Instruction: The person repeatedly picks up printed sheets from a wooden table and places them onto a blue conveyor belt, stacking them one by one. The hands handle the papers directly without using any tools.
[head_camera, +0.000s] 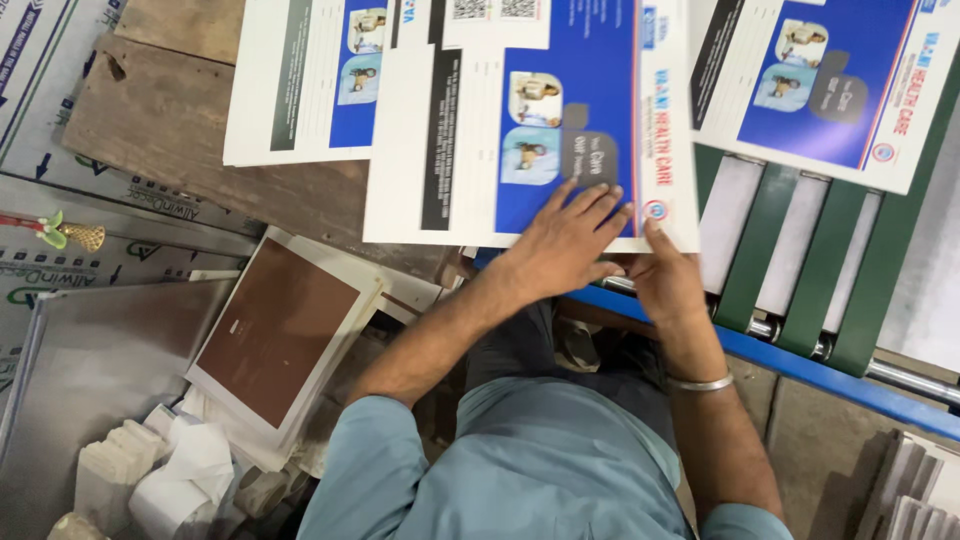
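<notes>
My left hand (565, 240) lay flat, fingers spread, on the near edge of the top sheet (520, 140), pinning it to the stack on the bench (180, 140). My right hand (668, 280) pinched its near right corner, thumb on top. The sheet looked light, thin and glossy, likely slippery and easily creased, so best held by the edges.

one head camera looks steeply down, close over the worktable (170, 120).
</notes>
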